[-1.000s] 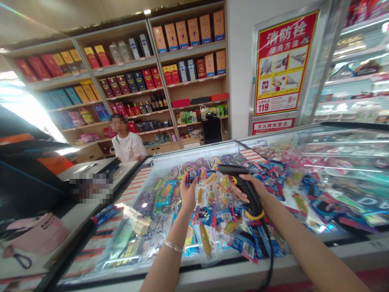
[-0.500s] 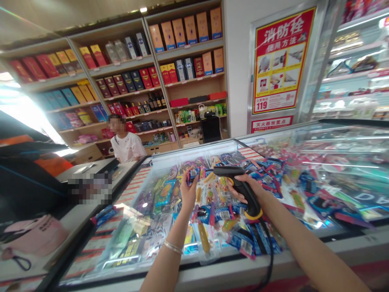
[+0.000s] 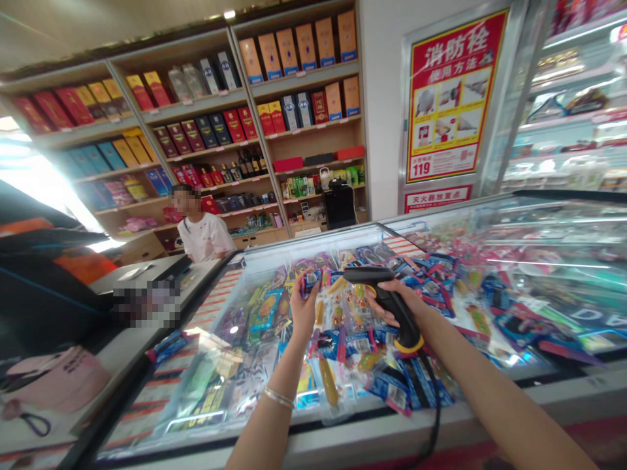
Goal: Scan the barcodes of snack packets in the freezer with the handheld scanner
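My right hand (image 3: 392, 301) is wrapped round the grip of a black and yellow barcode scanner (image 3: 371, 277), whose head points left. A black cable runs down from the scanner's handle. To the left of it, my left hand (image 3: 304, 301) pinches a small blue snack packet (image 3: 310, 281) with a barcode patch turned towards the scanner. Under both hands, a loose spread of blue and pink packets (image 3: 392, 386) and clear-wrapped yellow snacks (image 3: 328, 382) lies on the glass top of a chest freezer (image 3: 210, 365).
A person in a white top (image 3: 206, 235) is behind the counter at the left. On that counter are a pink bag (image 3: 61, 382) and a dark machine. Wooden shelves (image 3: 313, 137) of boxes line the back wall, beside a red and yellow poster (image 3: 455, 98).
Almost nothing differs. Both hands, the scanner and the packet keep the same places; the view has shifted very slightly.
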A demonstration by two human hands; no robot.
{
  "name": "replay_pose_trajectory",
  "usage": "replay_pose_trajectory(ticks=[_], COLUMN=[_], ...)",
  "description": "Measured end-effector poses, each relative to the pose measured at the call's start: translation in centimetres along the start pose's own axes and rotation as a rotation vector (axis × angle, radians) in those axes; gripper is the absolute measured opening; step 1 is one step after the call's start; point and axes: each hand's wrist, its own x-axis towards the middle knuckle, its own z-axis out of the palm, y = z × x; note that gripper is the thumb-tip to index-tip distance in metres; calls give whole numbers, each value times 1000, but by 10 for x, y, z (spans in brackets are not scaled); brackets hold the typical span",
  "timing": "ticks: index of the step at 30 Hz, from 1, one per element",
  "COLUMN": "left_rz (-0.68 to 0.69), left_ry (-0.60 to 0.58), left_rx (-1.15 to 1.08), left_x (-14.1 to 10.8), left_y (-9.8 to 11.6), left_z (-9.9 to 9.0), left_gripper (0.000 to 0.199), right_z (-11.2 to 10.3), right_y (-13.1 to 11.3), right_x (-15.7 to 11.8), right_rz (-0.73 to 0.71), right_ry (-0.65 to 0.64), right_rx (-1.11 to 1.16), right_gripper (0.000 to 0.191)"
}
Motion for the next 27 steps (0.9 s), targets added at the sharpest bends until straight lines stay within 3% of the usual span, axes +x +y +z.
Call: replay_pose_trajectory(ticks=[20,27], left_rz=[11,59], left_ry=[-7,31], left_rx=[24,24], left_x=[0,5], left_y=[0,-1], left_z=[-1,-2], left_gripper=[41,38], right_z=[-4,2], right_y=[1,-15], right_x=[1,0], right_rz=[-11,-84], right_ry=[-54,-18], right_rx=[7,-12], right_gripper=[26,23])
